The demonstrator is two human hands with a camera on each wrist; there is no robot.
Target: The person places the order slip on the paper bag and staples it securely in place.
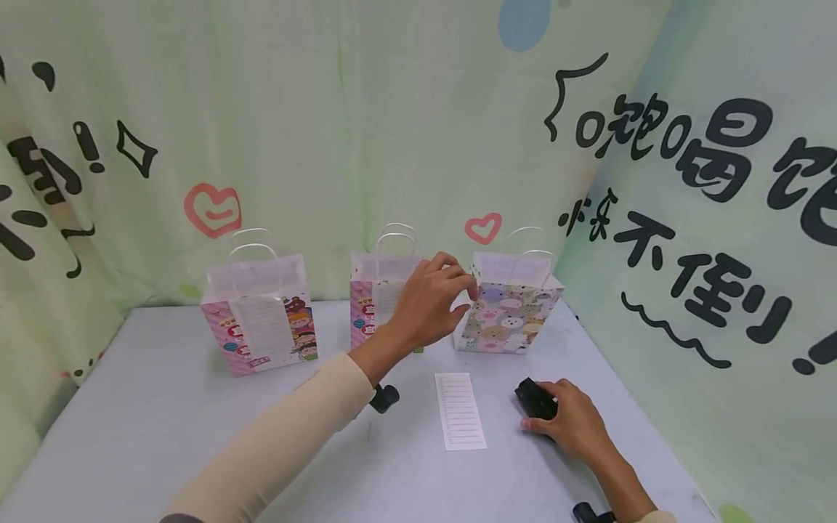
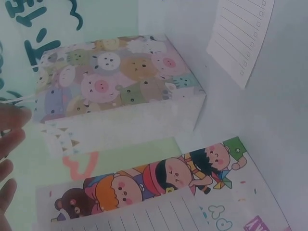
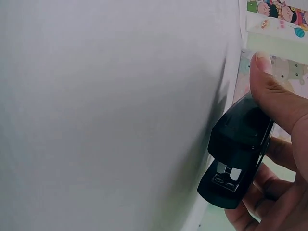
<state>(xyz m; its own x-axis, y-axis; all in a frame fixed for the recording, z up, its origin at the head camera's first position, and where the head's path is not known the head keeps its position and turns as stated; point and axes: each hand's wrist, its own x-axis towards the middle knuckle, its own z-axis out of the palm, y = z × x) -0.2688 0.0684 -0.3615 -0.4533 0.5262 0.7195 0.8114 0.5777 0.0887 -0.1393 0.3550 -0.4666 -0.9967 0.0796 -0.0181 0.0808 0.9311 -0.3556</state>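
Note:
My right hand grips a black stapler just over the table's right side; its front end shows in the right wrist view, with the thumb on one side and fingers on the other. My left hand is raised between the middle bag and the right bag, fingers bent loosely and nothing seen in them. The right paper bag bears cartoon animals and has white handles. Partly behind my left hand stands a pink cartoon bag with a lined sheet on its front. A loose lined slip lies on the table.
Another pink cartoon bag stands at the left, a lined paper on its front. The white table meets a printed curtain at the back and on both sides.

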